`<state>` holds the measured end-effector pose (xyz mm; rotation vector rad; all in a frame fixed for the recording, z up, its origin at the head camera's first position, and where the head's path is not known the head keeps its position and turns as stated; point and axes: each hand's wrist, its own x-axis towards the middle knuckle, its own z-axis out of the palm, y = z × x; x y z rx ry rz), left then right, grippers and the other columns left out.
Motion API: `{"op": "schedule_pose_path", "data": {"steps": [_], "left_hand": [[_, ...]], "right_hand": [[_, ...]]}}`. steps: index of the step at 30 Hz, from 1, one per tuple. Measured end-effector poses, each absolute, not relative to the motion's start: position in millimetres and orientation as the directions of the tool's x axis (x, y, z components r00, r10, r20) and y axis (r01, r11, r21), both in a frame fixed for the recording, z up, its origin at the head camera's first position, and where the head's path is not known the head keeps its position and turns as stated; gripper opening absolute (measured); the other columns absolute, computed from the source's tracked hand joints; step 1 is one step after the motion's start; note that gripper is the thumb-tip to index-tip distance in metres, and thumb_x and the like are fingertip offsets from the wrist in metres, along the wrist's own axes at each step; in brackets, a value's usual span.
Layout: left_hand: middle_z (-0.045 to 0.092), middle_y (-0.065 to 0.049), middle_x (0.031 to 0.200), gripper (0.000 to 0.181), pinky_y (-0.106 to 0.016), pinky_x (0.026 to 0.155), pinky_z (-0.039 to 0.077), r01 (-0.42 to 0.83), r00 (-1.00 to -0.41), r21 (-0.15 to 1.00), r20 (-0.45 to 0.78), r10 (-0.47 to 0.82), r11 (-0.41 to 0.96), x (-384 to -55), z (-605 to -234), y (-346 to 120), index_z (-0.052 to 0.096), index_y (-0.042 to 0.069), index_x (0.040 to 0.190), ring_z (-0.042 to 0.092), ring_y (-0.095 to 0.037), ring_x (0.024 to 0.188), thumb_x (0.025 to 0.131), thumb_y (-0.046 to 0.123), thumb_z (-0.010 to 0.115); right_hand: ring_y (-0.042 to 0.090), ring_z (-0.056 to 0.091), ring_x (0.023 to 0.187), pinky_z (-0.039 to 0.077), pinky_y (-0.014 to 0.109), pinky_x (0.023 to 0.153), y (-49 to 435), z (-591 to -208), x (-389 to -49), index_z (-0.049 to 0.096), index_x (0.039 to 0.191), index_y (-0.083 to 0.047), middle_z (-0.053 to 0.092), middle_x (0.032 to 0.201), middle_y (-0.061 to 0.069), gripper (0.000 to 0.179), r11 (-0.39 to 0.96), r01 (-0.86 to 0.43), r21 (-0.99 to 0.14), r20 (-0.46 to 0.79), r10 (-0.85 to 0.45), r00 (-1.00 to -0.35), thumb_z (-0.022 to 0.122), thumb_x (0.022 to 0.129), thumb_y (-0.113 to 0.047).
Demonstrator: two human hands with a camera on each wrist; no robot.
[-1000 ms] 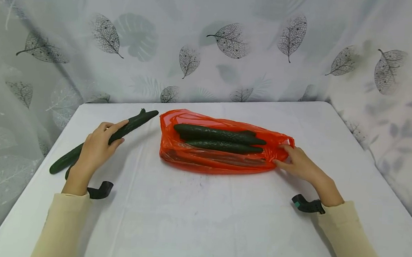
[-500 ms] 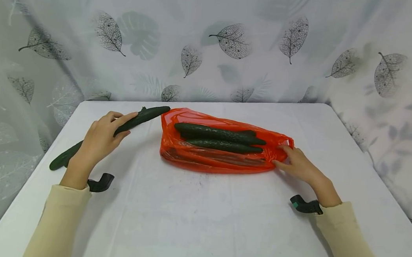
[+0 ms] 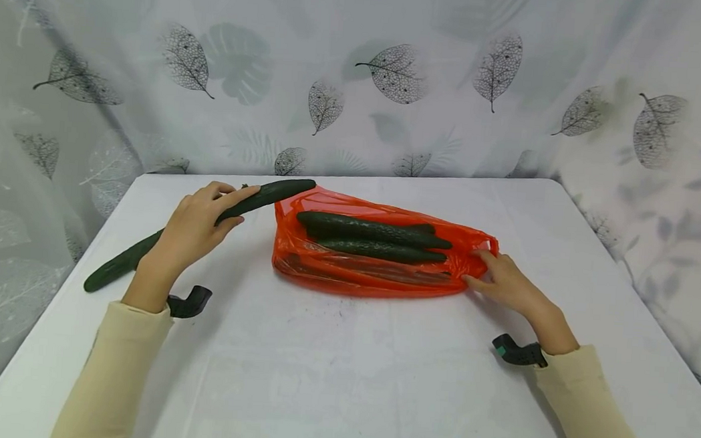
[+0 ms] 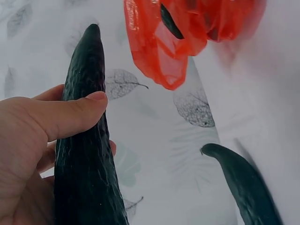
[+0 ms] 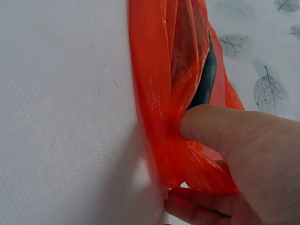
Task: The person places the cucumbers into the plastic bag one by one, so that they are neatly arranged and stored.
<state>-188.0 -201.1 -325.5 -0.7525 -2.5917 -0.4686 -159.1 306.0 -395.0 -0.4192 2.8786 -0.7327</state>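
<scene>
My left hand [image 3: 192, 231] grips a dark green cucumber [image 3: 281, 191], thumb on one side and fingers round the other, as the left wrist view shows. The cucumber's far tip overlaps the upper left corner of a red plastic bag [image 3: 346, 284] in the head view. Several cucumbers [image 3: 374, 230] lie lengthwise inside the bag, seen through its opening and dimly through its film. At the bag's right end, my right hand [image 3: 512, 286] pinches the gathered plastic between thumb and fingers. A loose cucumber [image 3: 120, 265] rests on the table at the left, partly hidden behind my left wrist.
A white cloth [image 3: 329, 378] covers the table. Behind and at both sides hangs a pale curtain [image 3: 262, 86] printed with leaves. Each wrist carries a black camera mount, the left one [image 3: 189, 301] and the right one [image 3: 518, 350].
My left hand has moved right and away from me with the cucumber, bringing its tip from left of the bag to over the bag's corner. The right hand stays at the bag's end.
</scene>
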Motion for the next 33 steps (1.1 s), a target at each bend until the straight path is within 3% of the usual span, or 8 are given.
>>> {"op": "schedule_pose_path", "data": {"steps": [10, 21, 33], "left_hand": [[0.06, -0.016, 0.113, 0.058, -0.052, 0.082, 0.044, 0.614, -0.755, 0.226, 0.446, 0.48, 0.756, -198.1, -312.6, -175.2, 0.058, 0.019, 0.136, 0.058, -0.033, 0.095, 0.084, 0.002, 0.075], [0.06, -0.016, 0.115, 0.059, -0.051, 0.086, 0.044, 0.682, -0.709, 0.221, 0.435, 0.556, 0.697, -208.3, -313.5, -138.5, 0.056, 0.02, 0.139, 0.057, -0.032, 0.097, 0.086, 0.003, 0.073], [0.06, -0.016, 0.112, 0.053, -0.043, 0.074, 0.048, 0.774, -0.615, 0.196, 0.454, 0.644, 0.602, -218.2, -309.2, -102.6, 0.056, 0.019, 0.138, 0.056, -0.03, 0.084, 0.089, 0.009, 0.071]], "right_hand": [[0.039, 0.047, 0.099, 0.044, 0.039, 0.073, 306.3, -396.6, -158.4, 0.044, 0.131, 0.015, 0.059, 0.107, 0.027, 0.058, 0.844, -0.234, -0.483, -0.061, -0.299, -0.952, 0.066, 0.091, -0.02], [0.037, 0.048, 0.095, 0.043, 0.037, 0.071, 308.3, -397.8, -160.0, 0.045, 0.131, 0.015, 0.059, 0.099, 0.023, 0.058, 0.846, -0.242, -0.476, -0.053, -0.303, -0.952, 0.067, 0.09, -0.02], [0.041, 0.047, 0.103, 0.047, 0.049, 0.081, 310.5, -398.9, -159.0, 0.044, 0.133, 0.014, 0.057, 0.113, 0.029, 0.059, 0.844, -0.221, -0.488, -0.071, -0.291, -0.954, 0.066, 0.091, -0.022]]}}
